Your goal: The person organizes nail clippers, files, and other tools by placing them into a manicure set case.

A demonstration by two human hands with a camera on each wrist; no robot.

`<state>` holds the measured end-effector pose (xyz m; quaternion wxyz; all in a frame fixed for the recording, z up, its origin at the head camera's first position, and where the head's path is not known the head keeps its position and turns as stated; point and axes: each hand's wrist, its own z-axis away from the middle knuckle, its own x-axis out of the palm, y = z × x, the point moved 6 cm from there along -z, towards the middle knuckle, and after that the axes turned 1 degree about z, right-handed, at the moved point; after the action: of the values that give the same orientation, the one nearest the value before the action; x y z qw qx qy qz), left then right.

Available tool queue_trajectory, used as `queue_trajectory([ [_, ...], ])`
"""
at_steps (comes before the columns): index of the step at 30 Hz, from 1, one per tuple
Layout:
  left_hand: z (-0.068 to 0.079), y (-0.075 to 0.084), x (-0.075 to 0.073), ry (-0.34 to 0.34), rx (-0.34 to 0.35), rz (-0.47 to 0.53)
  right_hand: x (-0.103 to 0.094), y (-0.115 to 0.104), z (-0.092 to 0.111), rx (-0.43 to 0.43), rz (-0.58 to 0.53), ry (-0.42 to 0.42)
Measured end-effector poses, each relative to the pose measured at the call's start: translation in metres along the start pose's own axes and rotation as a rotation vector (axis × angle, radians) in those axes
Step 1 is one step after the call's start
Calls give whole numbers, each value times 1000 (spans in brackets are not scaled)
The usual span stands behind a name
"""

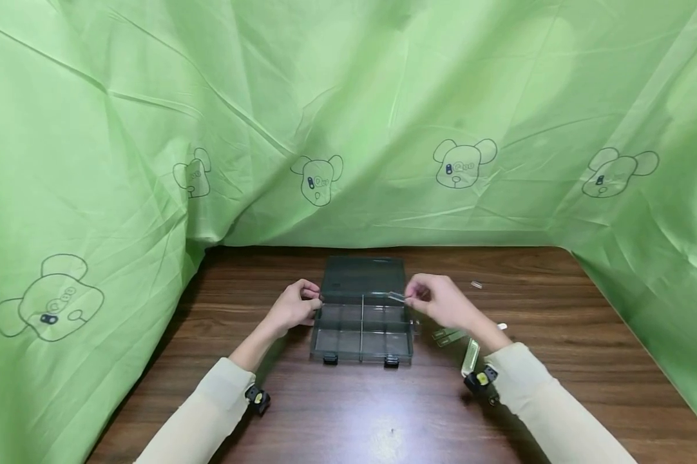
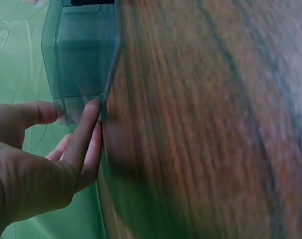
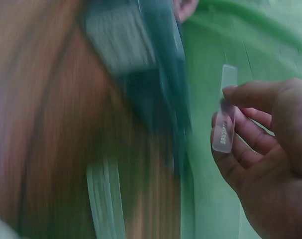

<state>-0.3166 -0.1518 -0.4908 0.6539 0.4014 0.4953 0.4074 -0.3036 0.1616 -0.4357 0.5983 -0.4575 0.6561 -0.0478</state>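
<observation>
Your right hand point(image 1: 435, 299) pinches a clear strip point(image 3: 225, 132) between thumb and fingers; this grip is narrow. The strip is above the back right part of the box point(image 1: 361, 356), near the hinge side; whether it touches the rim, I cannot tell. Your left hand point(image 1: 293, 306) holds the box at one back corner, with thumb and fingertips only.

The strip looks smooth and thin, so I think it can turn or slip if you press unevenly, and then fall on the lid point(image 1: 362, 274), which lies folded back. Its free end could also knock the divider point(image 1: 362, 328). Because you hold the box at one corner, such a knock may rotate it on the table point(image 1: 325, 419).

Please take care with your right wrist camera point(image 1: 480, 380): it is very near the long clear piece point(image 1: 471, 357), and a low movement backwards could sweep this away.
</observation>
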Motion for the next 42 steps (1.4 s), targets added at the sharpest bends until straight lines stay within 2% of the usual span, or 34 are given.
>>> queue_trajectory([
  [5, -2, -2, 3, -8, -5, 26, 34, -22, -13, -106, 70, -19],
  [8, -3, -5, 5, -18, -8, 33, 45, -23, -13, -111, 106, -21],
  [11, -4, -5, 4, -16, -3, 31, 46, -21, -12, -98, 79, -11],
  [14, -4, -2, 3, -12, 2, 33, 35, -16, -10, -77, 48, 19],
  [18, -1, 2, 2, -25, 3, 30, 6, 3, -4, -23, 94, 79],
  [21, -1, 3, 3, -41, 3, 42, -25, 35, 7, 57, 191, 130],
  [25, -1, 1, 4, -55, -3, 70, -60, 92, 31, 206, 308, 195],
  [28, -1, 0, 4, -59, -9, 77, -72, 127, 49, 320, 343, 208],
  [30, -1, 1, 4, -62, -11, 72, -74, 142, 57, 373, 338, 203],
  [34, 0, 4, 4, -59, -2, 46, -72, 150, 60, 404, 316, 204],
  [40, 1, 2, 2, -51, 1, 37, -66, 143, 51, 405, 289, 158],
  [42, 0, 2, 2, -54, -1, 43, -59, 134, 48, 386, 260, 145],
])
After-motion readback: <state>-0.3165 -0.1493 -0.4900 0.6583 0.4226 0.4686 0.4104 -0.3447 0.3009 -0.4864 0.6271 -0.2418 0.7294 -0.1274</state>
